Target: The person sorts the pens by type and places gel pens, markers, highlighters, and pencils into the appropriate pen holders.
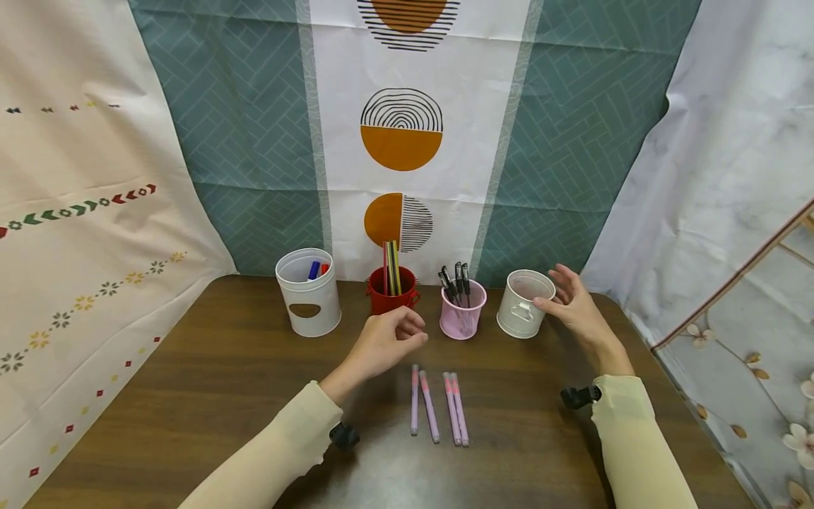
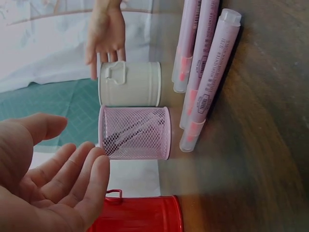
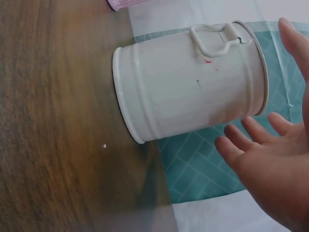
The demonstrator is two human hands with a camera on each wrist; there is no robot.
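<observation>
My right hand is beside a small white metal bucket with a wire handle at the right. Its fingers are spread behind the bucket's rim, and the thumb stands apart from it in the right wrist view. Whether a fingertip touches the bucket I cannot tell. My left hand hovers over the table in front of a red bucket, holding nothing, fingers loosely bent. Below and right of it lie several pale purple highlighters with pink bands, side by side. A pink mesh pen cup holds several black pens.
At the back left stands a taller white container with a blue and a red marker inside. Coloured sticks or pens rise from the red bucket. Patterned cloth hangs behind the brown wooden table.
</observation>
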